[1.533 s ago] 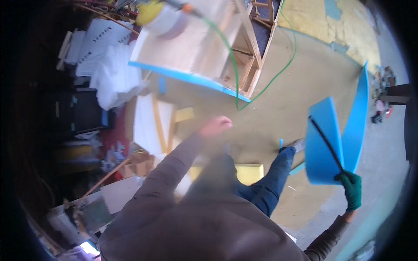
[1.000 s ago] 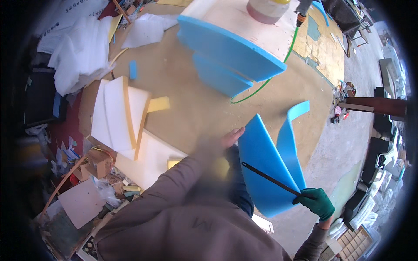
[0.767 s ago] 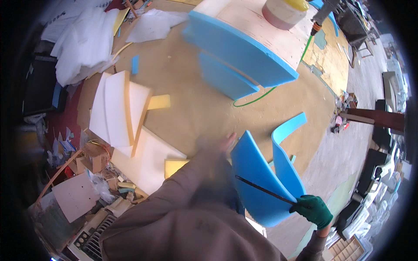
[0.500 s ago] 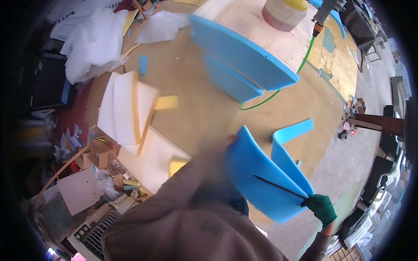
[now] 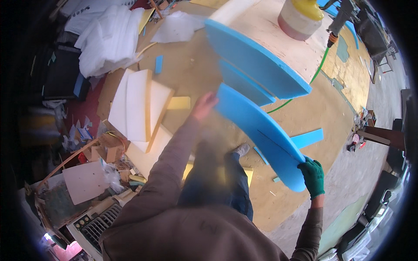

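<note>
A curved blue foam sheet (image 5: 257, 124) hangs in the air between my two hands. My left hand (image 5: 204, 107), bare and slightly blurred, grips its far left end. At the near right end my right hand (image 5: 312, 177), in a green glove, is closed on the edge. A long thin dark blade-like strip (image 5: 278, 145) lies along the foam's face and runs to the gloved fingers; its grip is hidden. Behind the sheet a blue foam strip (image 5: 308, 138) shows in part on the brown board (image 5: 270, 211).
Larger blue foam sheets (image 5: 261, 58) lean against a pale worktop (image 5: 257, 21) ahead. A yellow-topped container (image 5: 300, 19), a spray gun (image 5: 342, 17) and its green hose (image 5: 320, 65) are there. White-and-yellow foam pieces (image 5: 139, 108) lie left, beyond a cluttered heater-like box (image 5: 98, 222).
The foam sheet has been raised and moved farther away, with its left end swung up beside the leaning sheets. My left arm has stretched forward; my right hand has lifted and shifted slightly left.
</note>
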{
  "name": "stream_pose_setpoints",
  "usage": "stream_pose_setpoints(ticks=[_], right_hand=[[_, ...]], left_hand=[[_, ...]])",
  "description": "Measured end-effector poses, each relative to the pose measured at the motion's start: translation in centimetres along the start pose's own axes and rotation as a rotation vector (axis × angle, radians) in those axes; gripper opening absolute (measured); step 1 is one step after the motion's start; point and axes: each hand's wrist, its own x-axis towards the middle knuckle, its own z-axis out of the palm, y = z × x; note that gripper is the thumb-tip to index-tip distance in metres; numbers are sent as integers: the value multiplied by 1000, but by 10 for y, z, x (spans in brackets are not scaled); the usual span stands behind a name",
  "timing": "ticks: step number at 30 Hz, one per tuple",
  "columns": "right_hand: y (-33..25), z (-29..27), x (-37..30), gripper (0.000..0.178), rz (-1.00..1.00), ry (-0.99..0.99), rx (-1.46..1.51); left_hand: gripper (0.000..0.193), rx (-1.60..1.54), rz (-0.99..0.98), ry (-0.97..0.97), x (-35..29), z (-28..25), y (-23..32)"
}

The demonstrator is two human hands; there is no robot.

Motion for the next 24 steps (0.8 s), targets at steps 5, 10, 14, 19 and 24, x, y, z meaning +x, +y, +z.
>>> stream_pose_setpoints(ticks=[5,10,14,19,24], right_hand=[[-10,22,26,12,67,-68,-74],[-10,49,24,17,154,-75,-82],[-21,69,24,17,205,-145,-31],[-70,67,7,19,182,-48,-122],[-134,78,-36,20,488,67,371]], left_hand=[[37,-6,82,36,21,-9,3],[38,-74,112,-79,9,-12,37],[35,-68,161,-137,-5,-29,65],[37,-41,128,-195,-23,-63,78],[36,84,126,-321,-49,-100,97]])
